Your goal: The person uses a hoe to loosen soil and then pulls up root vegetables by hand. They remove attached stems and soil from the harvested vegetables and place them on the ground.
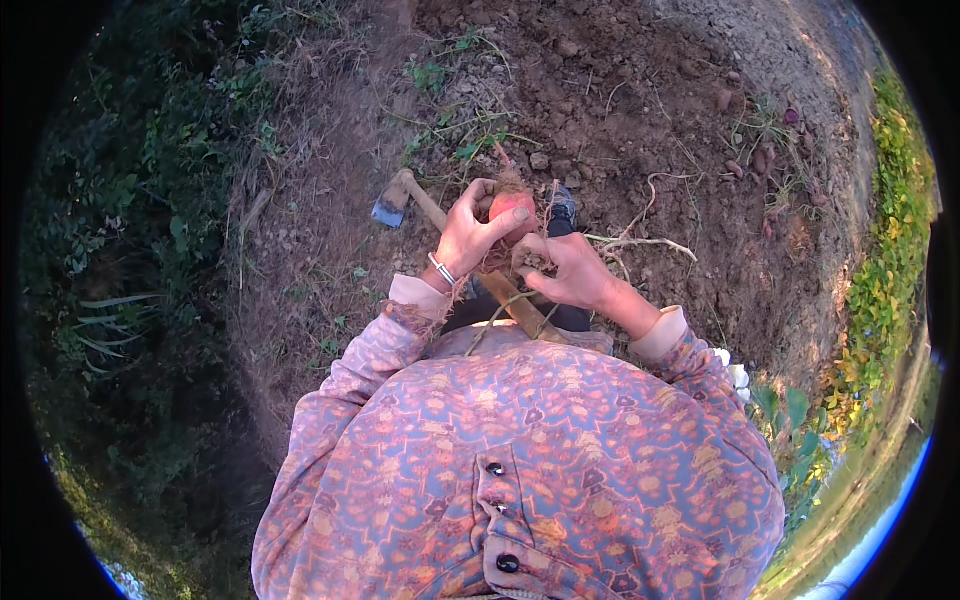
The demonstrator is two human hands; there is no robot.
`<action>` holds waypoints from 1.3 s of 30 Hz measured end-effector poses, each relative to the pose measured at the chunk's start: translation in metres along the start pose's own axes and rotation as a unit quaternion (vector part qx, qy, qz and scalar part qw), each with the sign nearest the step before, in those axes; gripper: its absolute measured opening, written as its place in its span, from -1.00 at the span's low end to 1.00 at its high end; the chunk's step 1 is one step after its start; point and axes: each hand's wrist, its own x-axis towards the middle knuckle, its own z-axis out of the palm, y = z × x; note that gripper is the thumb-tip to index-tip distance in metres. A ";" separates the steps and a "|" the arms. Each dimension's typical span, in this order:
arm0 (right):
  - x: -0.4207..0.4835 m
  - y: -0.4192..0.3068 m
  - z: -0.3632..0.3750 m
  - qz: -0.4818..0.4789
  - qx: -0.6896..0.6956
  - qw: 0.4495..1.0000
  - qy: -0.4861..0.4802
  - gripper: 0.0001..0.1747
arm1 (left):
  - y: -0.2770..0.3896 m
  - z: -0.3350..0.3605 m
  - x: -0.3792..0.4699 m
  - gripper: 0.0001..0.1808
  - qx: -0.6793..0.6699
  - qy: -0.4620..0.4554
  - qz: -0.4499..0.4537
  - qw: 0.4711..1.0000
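My left hand [474, 229] holds a reddish sweet potato [513, 206] with soil and fine roots on its far end. Close beside it, my right hand [574, 270] is closed on a clump of soil and roots [534, 261] at the near end of the tuber. Thin stems and a pale root [652, 241] trail out to the right of my hands. A hoe lies under my arms, its wooden handle [514, 300] running toward my body and its metal blade [390, 214] to the left of my left hand.
Loose dug soil [630, 90] spreads ahead, with several sweet potatoes [761, 159] lying on it at the right. Green vines [465, 142] lie on the ground beyond my hands. Dense plants [150, 165] border the left side, and yellow-green foliage [885, 285] the right. My shoe [561, 204] is just beyond my right hand.
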 end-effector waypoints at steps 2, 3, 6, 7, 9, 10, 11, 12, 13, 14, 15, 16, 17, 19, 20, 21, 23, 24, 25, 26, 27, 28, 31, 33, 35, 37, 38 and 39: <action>0.001 -0.002 -0.003 -0.002 -0.021 0.999 -0.044 -0.72 | 0.003 0.001 0.000 -0.37 -0.012 0.003 0.008 1.000; 0.001 -0.003 -0.005 -0.004 -0.023 0.998 -0.056 -0.72 | 0.006 0.001 0.001 -0.39 -0.012 0.012 0.001 1.000; 0.002 -0.008 -0.008 -0.017 -0.025 0.996 -0.084 -0.73 | 0.012 -0.003 0.005 -0.51 -0.030 -0.039 -0.038 0.998; 0.002 -0.010 -0.009 -0.024 -0.024 0.996 -0.087 -0.74 | 0.012 -0.005 0.006 -0.53 -0.026 -0.039 -0.042 0.998; 0.003 -0.013 -0.011 0.028 0.074 0.995 -0.067 -0.76 | 0.009 -0.007 0.009 -0.63 -0.023 0.018 -0.030 0.999; 0.003 -0.013 -0.014 0.087 0.171 0.980 -0.043 -0.76 | 0.005 -0.006 0.011 -0.62 -0.013 0.047 -0.014 0.999; 0.003 -0.013 -0.015 0.183 0.258 0.948 -0.032 -0.76 | 0.000 -0.007 0.013 -0.61 0.005 0.069 -0.013 0.998; 0.000 -0.011 -0.022 0.218 0.419 0.881 -0.018 -0.76 | -0.006 -0.007 0.014 -0.54 0.001 0.123 0.003 0.992; 0.000 -0.007 -0.023 0.196 0.423 0.884 0.030 -0.67 | -0.011 -0.012 0.018 -0.53 0.036 0.134 -0.003 0.990; -0.003 -0.001 -0.031 0.232 0.448 0.862 0.047 -0.66 | -0.018 -0.013 0.017 -0.55 -0.059 0.125 -0.032 0.990; -0.005 0.006 -0.038 0.248 0.484 0.837 0.066 -0.64 | -0.025 -0.016 0.018 -0.56 -0.148 0.106 -0.070 0.981; -0.009 0.015 -0.042 0.285 0.524 0.796 0.100 -0.66 | -0.031 -0.023 0.017 -0.59 -0.112 0.117 -0.085 0.983; -0.012 0.025 -0.045 0.276 0.584 0.753 0.125 -0.69 | -0.036 -0.029 0.016 -0.62 -0.082 0.099 -0.085 0.988; -0.022 0.047 -0.054 0.318 0.685 0.636 0.160 -0.82 | -0.046 -0.041 0.009 -0.69 -0.098 0.118 -0.187 0.970; -0.026 0.059 -0.057 0.299 0.715 0.611 0.160 -0.85 | -0.051 -0.045 0.006 -0.71 -0.076 0.097 -0.187 0.975; -0.031 0.071 -0.059 0.312 0.730 0.576 0.195 -0.86 | -0.054 -0.049 0.002 -0.71 -0.050 0.095 -0.195 0.975; -0.039 0.094 -0.063 0.302 0.727 0.584 0.197 -0.84 | -0.061 -0.049 -0.007 -0.71 -0.038 0.091 -0.204 0.974; -0.044 0.104 -0.065 0.311 0.721 0.581 0.214 -0.83 | -0.064 -0.047 -0.011 -0.71 -0.026 0.082 -0.216 0.973; -0.049 0.113 -0.068 0.326 0.716 0.568 0.241 -0.82 | -0.066 -0.044 -0.015 -0.70 -0.014 0.072 -0.220 0.973; -0.055 0.119 -0.070 0.341 0.711 0.552 0.271 -0.81 | -0.068 -0.039 -0.018 -0.71 -0.003 0.055 -0.212 0.976; -0.062 0.124 -0.073 0.358 0.705 0.528 0.310 -0.79 | -0.070 -0.034 -0.019 -0.71 0.017 0.014 -0.203 0.979; -0.070 0.127 -0.074 0.406 0.611 0.595 0.327 -0.73 | -0.072 -0.028 -0.019 -0.71 0.019 -0.017 -0.219 0.975; -0.095 0.122 -0.080 0.384 0.677 0.528 0.340 -0.69 | -0.076 -0.005 -0.008 -0.71 -0.009 -0.070 -0.258 0.964; -0.108 0.108 -0.080 0.375 0.697 0.524 0.316 -0.68 | -0.075 0.011 0.010 -0.72 -0.057 -0.090 -0.247 0.963; -0.111 0.091 -0.081 0.339 0.757 0.487 0.274 -0.67 | -0.070 0.032 0.031 -0.59 -0.083 -0.102 -0.234 0.963; -0.105 0.075 -0.078 0.254 0.856 0.416 0.174 -0.72 | -0.058 0.049 0.050 -0.52 -0.152 -0.113 -0.247 0.950; -0.098 0.067 -0.075 0.257 0.858 0.416 0.154 -0.73 | -0.051 0.057 0.056 -0.41 -0.194 -0.140 -0.241 0.941; -0.090 0.061 -0.070 0.221 0.879 0.411 0.101 -0.71 | -0.042 0.062 0.060 -0.28 -0.230 -0.162 -0.239 0.929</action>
